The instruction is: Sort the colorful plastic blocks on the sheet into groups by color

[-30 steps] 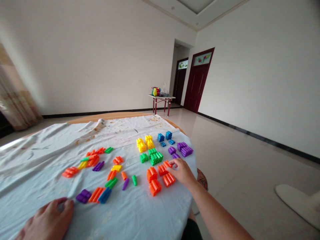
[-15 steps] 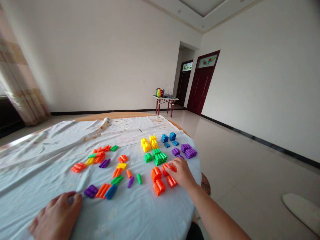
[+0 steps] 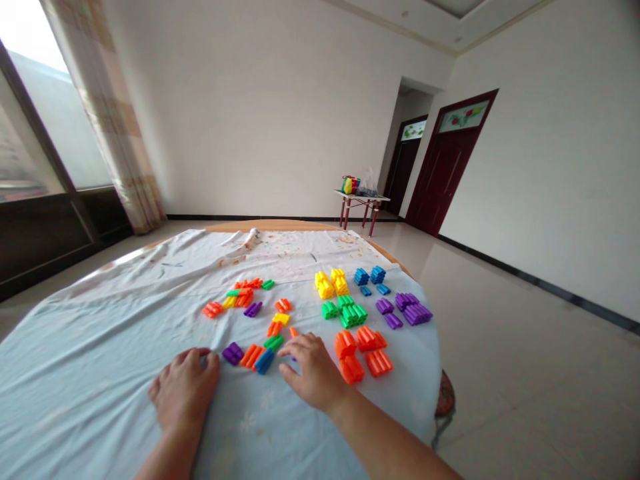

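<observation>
My left hand [image 3: 184, 387] rests palm down on the tablecloth, its thumb apart from its fingers and nothing in it. To its right lie purple tube-shaped plastic pieces [image 3: 233, 353], orange ones [image 3: 253, 356] and a blue piece [image 3: 265, 361]. Over the middle of the table is my right hand [image 3: 314, 372], thumb and fingers apart, holding nothing that I can see. It partly covers a loose orange piece [image 3: 293, 331] and a purple one beneath the fingers. Stacked orange tubes [image 3: 351, 369] lie right of this hand, with green stacks [image 3: 353, 315] behind them.
Yellow stacks [image 3: 331, 285], blue stacks [image 3: 370, 275] and purple stacks [image 3: 414, 309] stand toward the right edge of the round table. More mixed pieces [image 3: 244, 297] lie left of centre. The light tablecloth [image 3: 100, 360] has folds. A small table [image 3: 361, 196] stands near the doors.
My right hand has left the orange stacks and moved left over the loose pieces. The camera view has turned left, showing the window. My left hand still rests on the cloth.
</observation>
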### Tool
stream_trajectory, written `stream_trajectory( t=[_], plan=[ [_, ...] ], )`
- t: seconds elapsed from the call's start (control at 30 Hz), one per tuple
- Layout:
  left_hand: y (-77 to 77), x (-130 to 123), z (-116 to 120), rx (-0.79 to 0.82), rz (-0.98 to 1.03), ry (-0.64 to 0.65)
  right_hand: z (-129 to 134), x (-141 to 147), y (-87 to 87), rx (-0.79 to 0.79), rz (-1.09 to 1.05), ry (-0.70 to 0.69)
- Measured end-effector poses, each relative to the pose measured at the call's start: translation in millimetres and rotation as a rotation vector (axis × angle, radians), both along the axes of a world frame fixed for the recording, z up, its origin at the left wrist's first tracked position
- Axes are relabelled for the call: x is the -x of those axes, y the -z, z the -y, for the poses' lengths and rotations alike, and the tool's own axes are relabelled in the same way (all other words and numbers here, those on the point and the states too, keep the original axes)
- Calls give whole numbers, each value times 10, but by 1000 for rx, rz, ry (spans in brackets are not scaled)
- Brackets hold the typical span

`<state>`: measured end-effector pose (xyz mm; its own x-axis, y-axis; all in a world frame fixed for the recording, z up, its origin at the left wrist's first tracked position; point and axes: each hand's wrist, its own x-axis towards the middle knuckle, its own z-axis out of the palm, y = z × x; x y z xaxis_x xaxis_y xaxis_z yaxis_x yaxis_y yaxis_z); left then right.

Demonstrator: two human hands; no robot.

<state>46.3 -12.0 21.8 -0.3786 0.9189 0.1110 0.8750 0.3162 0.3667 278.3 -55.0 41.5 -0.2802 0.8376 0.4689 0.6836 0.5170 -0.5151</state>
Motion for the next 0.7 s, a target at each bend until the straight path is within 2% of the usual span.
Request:
stream_trajectory(
  t=[0.13, 0.23, 0.4, 0.53, 0.6, 0.7],
  plan=[
    [13, -4, 6, -27, -10, 8, -133, 201, 132, 22, 13, -66],
    [26, -7, 7, -43, -6, 5, -199, 287, 157, 13, 37, -89],
    [32, -17, 5, -42, -5, -10, -315, 434, 100, 16, 104, -37],
    [3, -36, 15, -30, -15, -29, -421, 588, 46, 109, 287, 22],
    [-17, -46, 24, -29, -18, -29, -443, 629, 18, 149, 354, 18],
    [-36, -53, 32, -18, -20, -24, -400, 592, -37, 111, 311, -41]
  ],
)
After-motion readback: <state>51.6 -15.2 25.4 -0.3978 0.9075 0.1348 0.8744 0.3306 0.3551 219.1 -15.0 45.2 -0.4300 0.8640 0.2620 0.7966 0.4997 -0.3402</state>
